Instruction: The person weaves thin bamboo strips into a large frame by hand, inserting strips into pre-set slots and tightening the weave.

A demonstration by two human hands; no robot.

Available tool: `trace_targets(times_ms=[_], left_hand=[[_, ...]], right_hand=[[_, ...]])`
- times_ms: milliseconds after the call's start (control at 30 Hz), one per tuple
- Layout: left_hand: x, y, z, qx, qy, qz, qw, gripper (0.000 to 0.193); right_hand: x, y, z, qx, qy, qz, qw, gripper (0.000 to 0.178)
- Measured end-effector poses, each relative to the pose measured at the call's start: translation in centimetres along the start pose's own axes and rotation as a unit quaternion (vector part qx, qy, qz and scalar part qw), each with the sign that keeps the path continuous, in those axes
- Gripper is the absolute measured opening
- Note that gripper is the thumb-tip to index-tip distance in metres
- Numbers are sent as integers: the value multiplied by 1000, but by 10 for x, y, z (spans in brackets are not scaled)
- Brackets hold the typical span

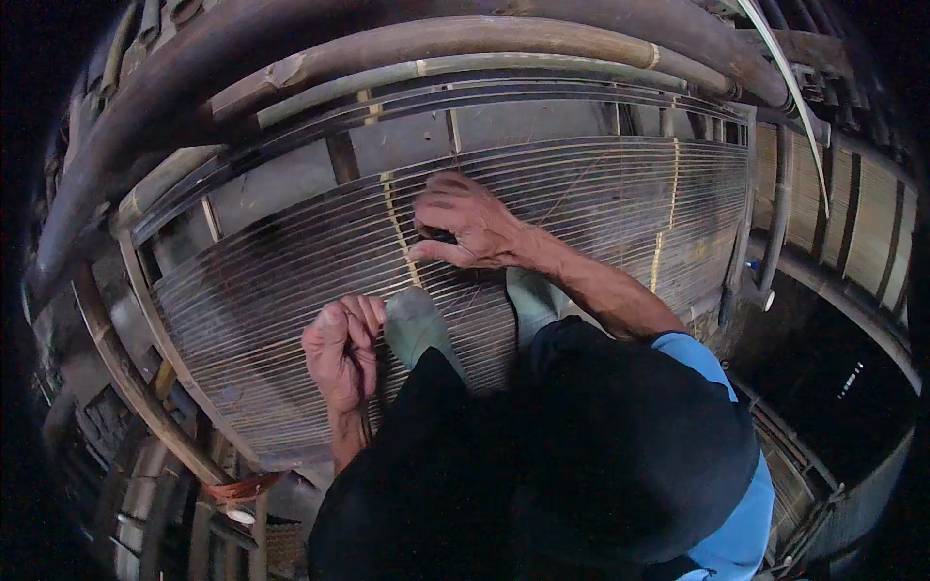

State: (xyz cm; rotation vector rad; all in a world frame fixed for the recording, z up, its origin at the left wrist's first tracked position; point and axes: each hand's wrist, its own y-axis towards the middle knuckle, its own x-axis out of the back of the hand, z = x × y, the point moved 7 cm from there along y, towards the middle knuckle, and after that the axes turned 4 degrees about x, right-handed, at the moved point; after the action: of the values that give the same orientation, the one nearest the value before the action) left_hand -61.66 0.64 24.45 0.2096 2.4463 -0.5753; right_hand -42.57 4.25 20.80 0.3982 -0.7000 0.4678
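Below me lies a slatted panel (591, 194) of thin, pale, parallel strips, possibly bamboo, in a frame. A pale binding band (395, 218) crosses the strips near the middle, and another cross band (672, 194) runs farther right. My right hand (467, 225) is above the middle band, its fingers curled toward the thumb; something dark shows between them, too small to name. Lower and to the left, my left hand (342, 347) is closed with its fingertips pressed together, beside my left foot. Whatever it may pinch is hidden.
My sock-covered left foot (417, 324) and right foot (535, 295) rest on the slats. Thick bamboo poles (455, 39) curve across the far side. A long pale strip (790, 73) hangs at the upper right. Slatted panels (852, 208) stand on the right, and poles (136, 382) on the left.
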Motion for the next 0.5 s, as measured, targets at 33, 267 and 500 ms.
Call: trace_targets(times_ms=[33, 267, 500], left_hand=[[-1, -2, 0, -1, 1, 1, 1000, 48], [10, -26, 14, 21, -75, -82, 994, 49], [124, 17, -54, 20, 432, -147, 890, 31]], right_hand=[[-1, -1, 3, 1, -1, -1, 1000, 41], [-5, -10, 13, 0, 2, -28, 1000, 40], [-52, -38, 44, 53, 44, 274, 959, 29]])
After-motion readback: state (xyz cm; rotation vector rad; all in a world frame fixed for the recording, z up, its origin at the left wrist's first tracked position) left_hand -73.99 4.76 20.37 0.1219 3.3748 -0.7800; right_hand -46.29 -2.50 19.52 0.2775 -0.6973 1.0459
